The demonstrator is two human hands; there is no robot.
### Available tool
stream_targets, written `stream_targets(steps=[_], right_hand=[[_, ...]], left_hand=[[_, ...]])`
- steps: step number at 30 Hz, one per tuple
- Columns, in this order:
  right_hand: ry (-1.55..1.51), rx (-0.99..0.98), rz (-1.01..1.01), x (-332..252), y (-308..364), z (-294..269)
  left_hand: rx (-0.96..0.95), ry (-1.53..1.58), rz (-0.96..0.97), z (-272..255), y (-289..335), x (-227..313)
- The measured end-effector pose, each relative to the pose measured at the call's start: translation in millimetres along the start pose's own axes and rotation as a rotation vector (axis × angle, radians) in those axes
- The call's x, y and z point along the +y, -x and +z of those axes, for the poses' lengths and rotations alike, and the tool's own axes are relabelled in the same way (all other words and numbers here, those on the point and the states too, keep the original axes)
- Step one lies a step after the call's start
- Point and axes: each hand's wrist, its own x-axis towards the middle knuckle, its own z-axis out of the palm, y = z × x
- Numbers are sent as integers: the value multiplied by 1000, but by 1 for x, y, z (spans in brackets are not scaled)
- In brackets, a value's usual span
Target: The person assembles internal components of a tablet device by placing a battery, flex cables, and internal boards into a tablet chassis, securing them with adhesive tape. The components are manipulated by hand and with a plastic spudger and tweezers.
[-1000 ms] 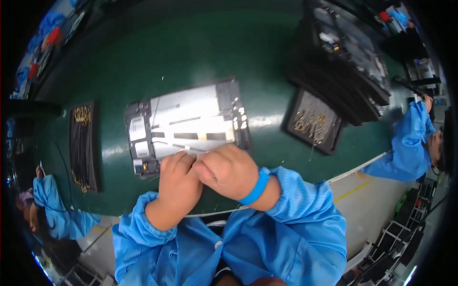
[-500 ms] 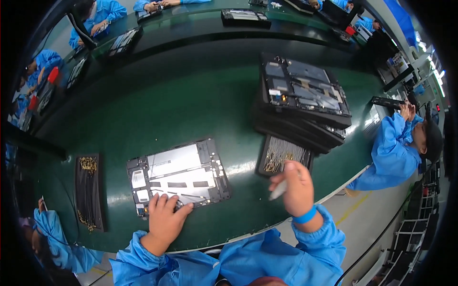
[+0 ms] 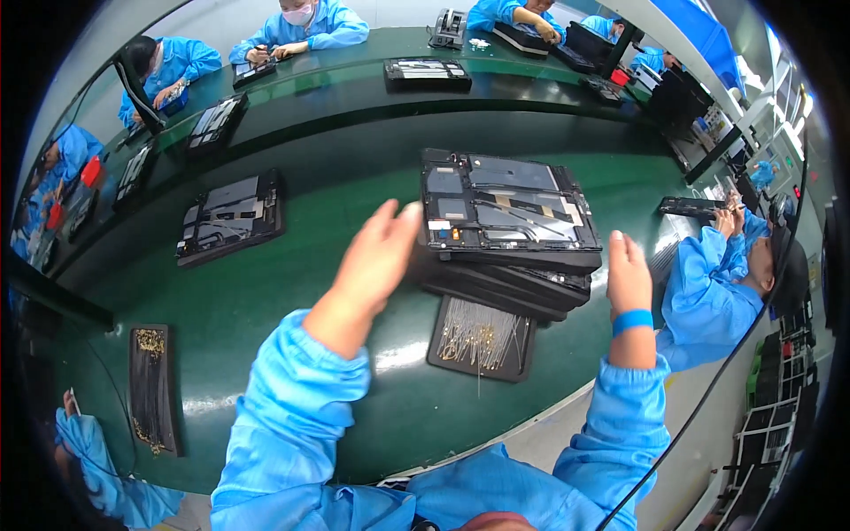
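A stack of black trays (image 3: 496, 281) stands right of centre, with an opened tablet (image 3: 522, 199) on top. The tablet's inner boards, battery panels and cables show. My left hand (image 3: 372, 252) reaches up at the stack's left side, fingers straight and thumb by the tablet's edge. At the right side my right hand (image 3: 629, 279), with a blue wristband, has its fingers stretched out beside the tray edge. Whether either hand touches the stack I cannot tell. Neither visibly holds anything. Another opened tablet (image 3: 232, 212) lies in a black tray at the far left.
Partly under the stack is a black tray (image 3: 524, 367) of thin grey cables with gold ends. A long tray (image 3: 173, 416) of black cables lies on the left of the green table (image 3: 310, 274). Co-workers in blue sit around; one (image 3: 717, 274) is close on the right.
Both hands have moved up and forward to the stack's sides. The tablet under my left hand now lies farther off at the left. The pale pointed tool has left my right hand.
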Motion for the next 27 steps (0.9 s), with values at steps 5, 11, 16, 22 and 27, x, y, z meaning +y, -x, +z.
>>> stream_targets(steps=[5, 11, 16, 22, 27], right_hand=[[-37, -481, 380, -6, -4, 5], [-8, -323, 189, -40, 38, -5], [-172, -350, -344, -86, 161, 3], [-347, -787, -50, -75, 255, 34], [-148, -878, -31, -46, 282, 46]], left_hand=[[-227, 321, 60, 28, -11, 6], [-14, 479, 193, -19, 30, 13], [488, 395, 118, -134, 111, -26], [788, -142, -159, -197, 194, -86], [570, -702, -60, -222, 198, -120]])
